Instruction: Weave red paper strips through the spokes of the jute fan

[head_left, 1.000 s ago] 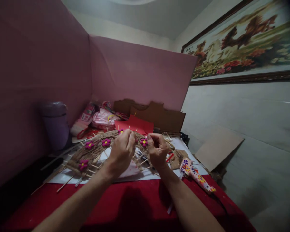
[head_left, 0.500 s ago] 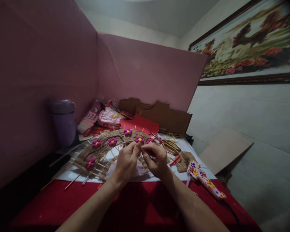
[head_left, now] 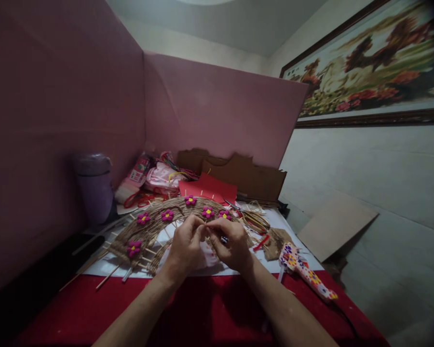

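My left hand (head_left: 186,245) and my right hand (head_left: 231,242) meet fingertip to fingertip over the near middle of a fan-shaped piece of wound twine (head_left: 154,231) on thin sticks. Both are closed in a pinch; whatever lies between the fingers is too small to make out. Several magenta flowers with yellow centres sit along the twine band, among them a flower (head_left: 207,212) just beyond my fingers and a flower (head_left: 133,248) at the left end. White cloth with small spots (head_left: 206,258) shows below my hands.
Gold-handled scissors (head_left: 255,220) and a flower-patterned glue gun (head_left: 307,272) lie to the right. Red sheet (head_left: 210,187) and torn cardboard (head_left: 246,176) stand behind. A purple tumbler (head_left: 96,190) and bagged supplies (head_left: 162,177) are at the left. Red cloth (head_left: 94,308) covers the front edge.
My hands have drawn slightly closer, with the fingertips now touching. The right-hand fingers have shifted a little to the left. The view has tilted slightly; the flowers stay in place.
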The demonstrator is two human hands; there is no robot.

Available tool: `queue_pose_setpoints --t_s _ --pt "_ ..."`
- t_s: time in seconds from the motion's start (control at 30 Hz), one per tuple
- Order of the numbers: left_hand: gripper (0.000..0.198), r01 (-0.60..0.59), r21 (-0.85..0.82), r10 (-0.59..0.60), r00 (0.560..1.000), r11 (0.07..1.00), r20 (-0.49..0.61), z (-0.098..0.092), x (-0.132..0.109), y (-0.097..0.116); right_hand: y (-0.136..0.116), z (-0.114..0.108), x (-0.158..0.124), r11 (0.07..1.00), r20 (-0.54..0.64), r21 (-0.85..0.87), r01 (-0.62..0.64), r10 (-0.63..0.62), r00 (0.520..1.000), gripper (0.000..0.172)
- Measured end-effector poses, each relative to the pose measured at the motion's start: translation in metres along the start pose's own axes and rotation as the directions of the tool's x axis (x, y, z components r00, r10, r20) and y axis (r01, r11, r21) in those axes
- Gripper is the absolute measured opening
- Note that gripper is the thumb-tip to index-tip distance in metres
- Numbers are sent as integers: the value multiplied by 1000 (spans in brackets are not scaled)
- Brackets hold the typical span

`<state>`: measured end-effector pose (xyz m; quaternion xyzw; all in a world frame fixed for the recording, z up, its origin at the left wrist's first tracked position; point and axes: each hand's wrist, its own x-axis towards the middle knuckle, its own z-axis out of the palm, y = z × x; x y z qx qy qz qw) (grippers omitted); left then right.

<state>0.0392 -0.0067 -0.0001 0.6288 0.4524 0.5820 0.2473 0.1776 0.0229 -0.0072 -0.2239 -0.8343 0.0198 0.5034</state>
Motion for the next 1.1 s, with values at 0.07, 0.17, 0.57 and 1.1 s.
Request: queue_pose_setpoints --t_s 0.07,0.17,0.57,1.1 --pt "14 12 -15 -12 1000 1000 0 -1 0 -1 0 1 0 1000 -4 7 1 -1 1000 11" --pt "17 25 38 -25 1000 999 -3 -1 -2 -2 0 1 -1 1000 -15 9 4 -4 1000 12" --pt "25 -80 266 68 996 961 55 -2 -4 -3 -1 2 0 997 -40 68 -20 23 999 12" --pt "16 -7 56 3 998 998 58 -7 -1 5 -4 -3 5 996 3 81 40 -40 999 22"
